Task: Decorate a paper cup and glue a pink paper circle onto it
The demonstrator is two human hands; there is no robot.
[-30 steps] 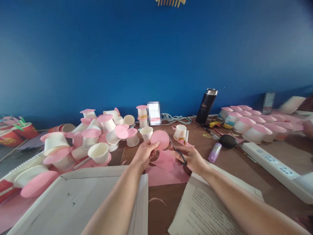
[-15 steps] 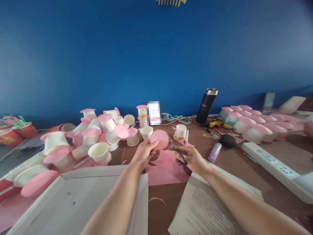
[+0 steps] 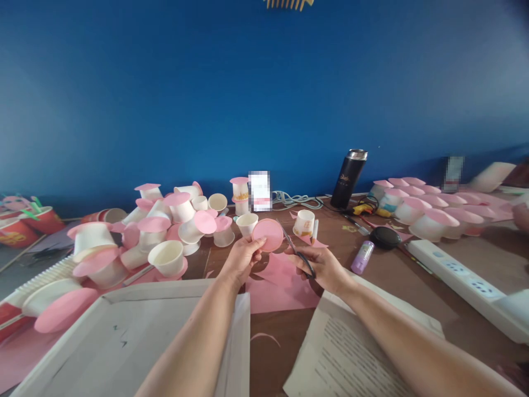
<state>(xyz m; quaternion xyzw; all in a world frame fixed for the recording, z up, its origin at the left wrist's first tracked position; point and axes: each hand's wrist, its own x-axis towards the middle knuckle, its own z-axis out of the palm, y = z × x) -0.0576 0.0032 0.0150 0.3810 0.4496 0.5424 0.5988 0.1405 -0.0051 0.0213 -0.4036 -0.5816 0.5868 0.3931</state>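
Pinching a round pink paper disc between the thumb and fingers of the left hand, and gripping black-handled scissors in the right hand, blades pointing towards the disc's right edge. Holding the disc above the worktop, near a pink paper sheet and a thin curved offcut; judging by its even outline, probably nearing the end of trimming, but not showing whether any edge is needing another cut. Counting as further along, by looks, the tight group of disc-topped paper cups on the right and many capped cups in the jumble on the left, while seeing other cups without a disc on top. Facing an upright, open white cup just beyond the left hand, and a printed cup beyond the right. Showing pale walls and no visible contents inside the open cup at left; holding green sticks in the red container at far left. Hiding the inside of the black thermos, standing against the far blue wall.
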